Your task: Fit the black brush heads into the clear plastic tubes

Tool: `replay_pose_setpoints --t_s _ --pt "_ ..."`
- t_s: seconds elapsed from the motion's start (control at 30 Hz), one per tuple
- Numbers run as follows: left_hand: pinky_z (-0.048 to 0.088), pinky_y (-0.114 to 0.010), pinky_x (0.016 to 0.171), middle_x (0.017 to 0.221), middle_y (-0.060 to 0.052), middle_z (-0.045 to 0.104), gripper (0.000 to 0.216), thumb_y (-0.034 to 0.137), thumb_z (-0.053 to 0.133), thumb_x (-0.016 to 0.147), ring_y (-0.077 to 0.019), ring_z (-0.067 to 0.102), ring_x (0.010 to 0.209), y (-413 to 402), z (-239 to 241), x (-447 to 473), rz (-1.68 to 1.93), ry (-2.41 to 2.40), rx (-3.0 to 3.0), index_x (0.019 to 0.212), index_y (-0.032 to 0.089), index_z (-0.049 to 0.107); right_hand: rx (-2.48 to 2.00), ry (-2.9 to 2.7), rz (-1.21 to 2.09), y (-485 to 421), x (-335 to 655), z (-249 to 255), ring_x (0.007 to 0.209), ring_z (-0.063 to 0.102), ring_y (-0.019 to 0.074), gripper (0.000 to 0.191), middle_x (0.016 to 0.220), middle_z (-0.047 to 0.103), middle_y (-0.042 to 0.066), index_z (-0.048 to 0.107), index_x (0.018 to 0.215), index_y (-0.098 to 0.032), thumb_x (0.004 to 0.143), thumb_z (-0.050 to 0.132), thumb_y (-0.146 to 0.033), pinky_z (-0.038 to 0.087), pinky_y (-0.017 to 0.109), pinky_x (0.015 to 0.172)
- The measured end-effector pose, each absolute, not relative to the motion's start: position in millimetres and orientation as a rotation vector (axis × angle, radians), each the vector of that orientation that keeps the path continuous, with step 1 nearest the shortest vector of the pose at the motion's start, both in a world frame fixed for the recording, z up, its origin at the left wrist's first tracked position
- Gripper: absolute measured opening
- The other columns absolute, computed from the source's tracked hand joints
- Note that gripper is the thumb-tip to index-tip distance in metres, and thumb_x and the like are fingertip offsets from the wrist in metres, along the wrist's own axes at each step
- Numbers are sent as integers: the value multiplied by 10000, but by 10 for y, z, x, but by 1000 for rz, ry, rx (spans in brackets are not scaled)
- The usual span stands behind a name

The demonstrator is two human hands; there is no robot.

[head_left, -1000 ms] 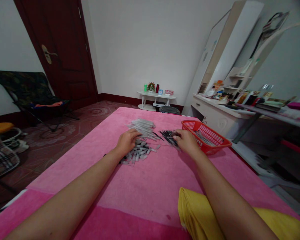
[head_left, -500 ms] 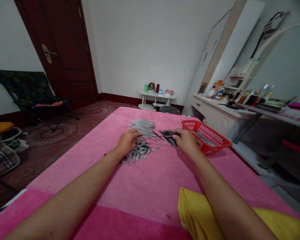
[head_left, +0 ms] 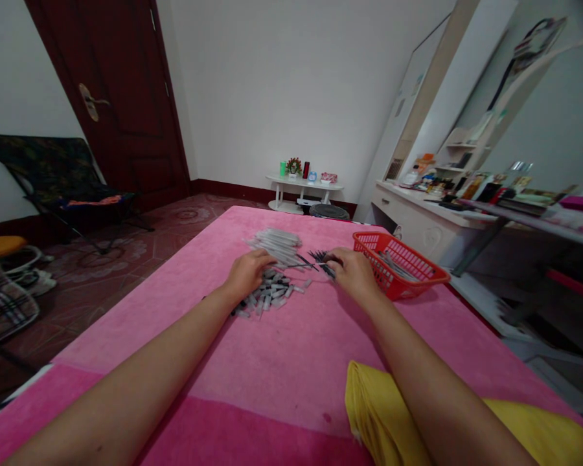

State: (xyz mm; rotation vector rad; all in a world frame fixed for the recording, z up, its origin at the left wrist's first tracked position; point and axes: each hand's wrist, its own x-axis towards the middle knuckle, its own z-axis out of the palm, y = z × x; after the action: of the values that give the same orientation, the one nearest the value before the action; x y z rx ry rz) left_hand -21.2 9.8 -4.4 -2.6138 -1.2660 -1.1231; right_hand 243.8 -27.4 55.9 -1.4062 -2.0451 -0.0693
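Observation:
My left hand point(head_left: 247, 270) is closed in a pinch on a slim, pen-like barrel point(head_left: 291, 265) that points right. Facing it, my right hand point(head_left: 352, 272) pinches a thin, pen-refill-like rod point(head_left: 322, 263), mostly hidden by the fingers. The two thin pieces come close together between the hands; whether they touch I cannot tell. Behind my left hand lies a heap of clear, pale barrels point(head_left: 276, 241). Short clear and black caps point(head_left: 272, 294) are piled just below that hand. Dark, thin pointed pieces point(head_left: 318, 254) lie beside my right fingertips.
A red plastic basket point(head_left: 418, 288) with several slim pen-like pieces stands right of my right hand. The pink cloth point(head_left: 272, 369) covers the work surface. Yellow fabric point(head_left: 379, 408) lies under my right forearm. A dressing table point(head_left: 418, 210) is at the right.
My right hand has shifted slightly left, bringing its thin rod nearer the barrel in my left hand. The left hand stays nearly in place.

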Motion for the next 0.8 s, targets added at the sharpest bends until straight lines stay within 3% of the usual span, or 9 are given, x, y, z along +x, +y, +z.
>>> replay_pose_setpoints --t_s 0.2,0.33,0.57,0.8 --pt "489 -281 768 937 -55 656 265 110 495 799 -176 613 878 76 -37 -174 -1229 -1216 -2647 974 197 674 -1311 -1967 204 -233 2279 402 782 624 168 148 835 705 34 687 842 -188 753 579 -140 435 260 711" --pt "485 -301 819 933 -56 675 269 84 484 788 -176 614 900 106 -40 -181 -1493 -1208 -2594 952 178 675 -1239 -1939 370 -205 2151 223 816 625 158 300 917 693 37 642 1037 -180 741 609 -139 453 260 745" --pt "507 -289 781 914 -48 676 220 157 518 785 -161 619 859 202 -79 -221 -1909 -1441 -2328 943 162 670 -1397 -2297 58 -169 2224 -27 1013 552 191 291 1044 626 76 694 1016 -219 763 604 -105 398 290 863" --pt "488 -291 811 917 -54 674 239 114 495 794 -168 610 888 157 -59 -215 -1678 -1327 -2430 942 164 677 -1432 -2224 75 -148 2266 -54 870 584 167 155 915 657 52 697 911 -195 786 607 -184 404 254 754"
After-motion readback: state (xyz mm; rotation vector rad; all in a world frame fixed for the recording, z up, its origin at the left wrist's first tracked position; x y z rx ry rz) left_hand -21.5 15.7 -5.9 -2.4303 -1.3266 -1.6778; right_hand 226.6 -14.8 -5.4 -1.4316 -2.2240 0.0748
